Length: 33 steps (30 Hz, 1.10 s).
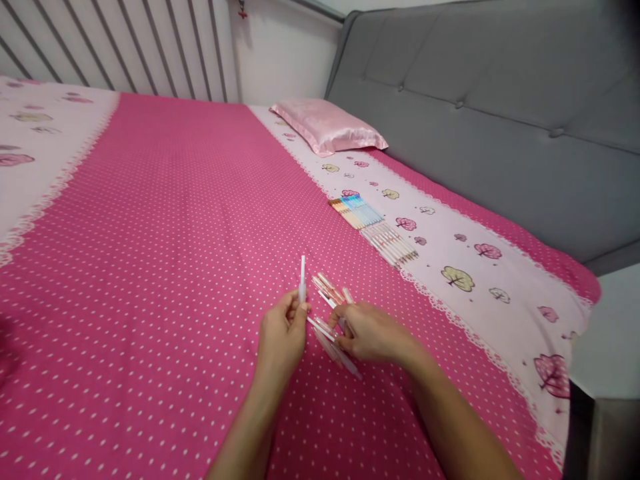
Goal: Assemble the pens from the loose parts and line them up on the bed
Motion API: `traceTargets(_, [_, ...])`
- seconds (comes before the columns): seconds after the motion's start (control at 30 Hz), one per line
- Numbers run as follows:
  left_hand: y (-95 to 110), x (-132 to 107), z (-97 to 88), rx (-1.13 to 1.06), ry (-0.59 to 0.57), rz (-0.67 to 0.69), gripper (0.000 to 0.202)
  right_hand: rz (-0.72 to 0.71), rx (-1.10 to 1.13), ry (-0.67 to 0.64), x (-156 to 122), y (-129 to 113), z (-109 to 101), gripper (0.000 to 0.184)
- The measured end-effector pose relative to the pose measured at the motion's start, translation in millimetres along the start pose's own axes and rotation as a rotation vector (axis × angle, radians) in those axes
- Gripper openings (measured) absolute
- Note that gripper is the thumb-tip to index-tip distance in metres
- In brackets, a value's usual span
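My left hand [281, 337] pinches a single white pen [302, 280] and holds it upright over the pink polka-dot bed sheet [165, 253]. My right hand [370, 332] is closed around a loose bunch of several white and pink pens [330, 297] that fan out toward the left hand. The two hands are close together, almost touching. Farther off on the bed lie two neat rows of pens: one with orange and blue barrels [356, 210] and one with white barrels [390, 243].
A pink satin pillow [327, 125] lies at the head of the bed. A grey padded headboard [500, 113] runs along the right. The sheet's pale border with tree prints [465, 267] follows the right edge of the bed. A striped wall stands behind.
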<state>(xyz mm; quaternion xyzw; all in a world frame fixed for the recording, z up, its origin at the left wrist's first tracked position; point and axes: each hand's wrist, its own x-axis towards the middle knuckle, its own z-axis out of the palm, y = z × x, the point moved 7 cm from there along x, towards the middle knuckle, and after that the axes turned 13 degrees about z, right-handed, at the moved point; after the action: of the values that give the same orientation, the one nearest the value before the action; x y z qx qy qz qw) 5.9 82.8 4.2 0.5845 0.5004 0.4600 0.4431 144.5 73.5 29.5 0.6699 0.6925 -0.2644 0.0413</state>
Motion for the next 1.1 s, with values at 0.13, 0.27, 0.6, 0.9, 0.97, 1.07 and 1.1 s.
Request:
traceTargets(0.13, [-0.4, 0.4, 0.5, 0.001, 0.001, 0.016, 0.033, 0.002, 0.034, -0.025, 1.7, -1.5, 1.9, 0.007])
traceTargets(0.27, [0.5, 0.2, 0.4, -0.002, 0.003, 0.024, 0.034, -0.016, 0.288, -0.152, 7.8, 7.5, 1.7, 0.01])
traceTargets(0.6, [1.9, -2.5, 3.3, -0.049, -0.033, -0.024, 0.036, -0.1, 1.3, -0.256, 31.2, 32.2, -17.4, 0.025])
traceTargets(0.9, [15.9, -5.5, 19.7, -0.016, -0.246, 0.025, 0.026, -0.147, 1.73, 0.123, 42.0, 45.9, -32.9, 0.021])
traceTargets(0.97, [17.4, -6.7, 21.8, 0.004, -0.287, 0.034, 0.025, -0.155, 1.753, 0.14, 43.8, 46.2, -32.8, 0.022])
traceTargets(1.07, [18.8, -8.0, 23.9, -0.002, -0.326, 0.027, 0.025, -0.171, 1.762, 0.135, 46.0, 45.4, -31.2, 0.024])
traceTargets(1.1, [19.1, -8.2, 24.4, -0.003, -0.333, 0.022, 0.025, -0.175, 1.761, 0.132, 46.6, 45.1, -30.6, 0.024])
